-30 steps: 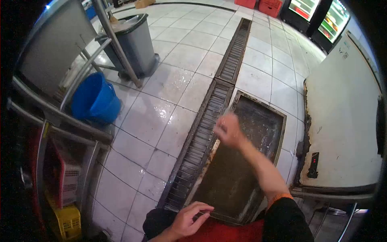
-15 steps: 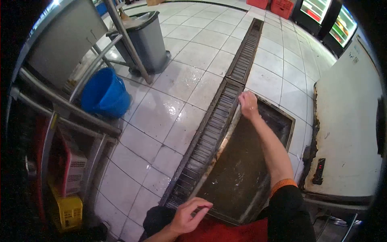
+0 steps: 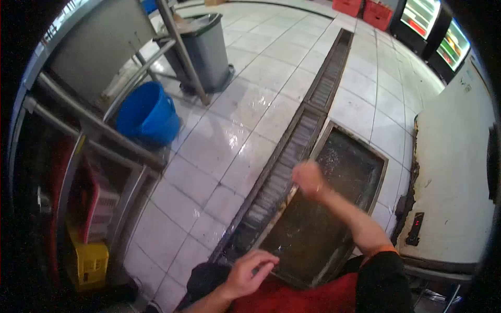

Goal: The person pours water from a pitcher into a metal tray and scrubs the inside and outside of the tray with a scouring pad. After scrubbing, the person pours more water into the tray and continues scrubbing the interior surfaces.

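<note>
My right hand [image 3: 311, 180] is closed and smeared by motion, over the inner long edge of a sunken floor pit [image 3: 383, 180] with a rusty metal frame. I cannot tell what is in its fingers. Dark, murky water [image 3: 308, 229] stands in the pit, with small bright specks on its surface. Near the pit's close end, in front of the red apron [image 3: 313, 297], hovers my left hand [image 3: 250, 274]. Its fingers are loosely curled, thumb close to the forefinger, and nothing shows between them. Alongside the pit runs a slatted drain channel [image 3: 282, 161].
Wet white tiles [image 3: 209, 167] surround the drain. To the left are a blue bucket [image 3: 148, 115], a grey bin [image 3: 206, 57], a metal rack [image 3: 94, 125] and a yellow crate [image 3: 91, 263]. On the right stands a rusted white appliance [image 3: 454, 172]; red crates [image 3: 377, 14] sit far back.
My right hand has come back toward me along the pit's edge, from the far corner to about mid-length. My left hand stays nearly in place. The view has shifted slightly.
</note>
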The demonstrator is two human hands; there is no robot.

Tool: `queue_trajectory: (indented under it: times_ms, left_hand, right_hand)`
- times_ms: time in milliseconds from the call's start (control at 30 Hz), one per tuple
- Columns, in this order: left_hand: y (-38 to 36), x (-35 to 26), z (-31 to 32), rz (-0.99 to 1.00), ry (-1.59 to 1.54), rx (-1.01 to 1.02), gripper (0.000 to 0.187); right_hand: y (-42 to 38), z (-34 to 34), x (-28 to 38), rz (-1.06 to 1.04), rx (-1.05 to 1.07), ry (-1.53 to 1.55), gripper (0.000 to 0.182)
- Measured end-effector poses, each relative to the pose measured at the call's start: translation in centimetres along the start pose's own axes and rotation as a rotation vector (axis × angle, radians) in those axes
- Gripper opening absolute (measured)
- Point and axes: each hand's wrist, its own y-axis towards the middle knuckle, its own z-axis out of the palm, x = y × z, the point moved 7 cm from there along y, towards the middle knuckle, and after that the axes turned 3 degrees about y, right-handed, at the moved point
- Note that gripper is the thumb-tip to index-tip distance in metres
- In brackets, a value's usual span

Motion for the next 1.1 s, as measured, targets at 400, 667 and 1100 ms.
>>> queue_trajectory:
  times_ms: [400, 667, 1100]
  left_hand:
    - [0.4, 1.2, -3.3, -0.002, -0.065, -0.298, 0.012]
    - [0.1, 3.4, -5.3, -0.031, -0.168, -0.471, 0.017]
    - [-2.2, 4.6, -8.2, -0.067, -0.35, -0.656, 0.022]
  right_hand:
    - [-5.2, 6.5, 9.1, 0.292, 0.33, -0.083, 0.012]
    - [-4.0, 5.3, 10.4, 0.183, 0.267, -0.015, 0.011]
    - [-2.8, 5.2, 9.0, 0.46, 0.154, -0.134, 0.016]
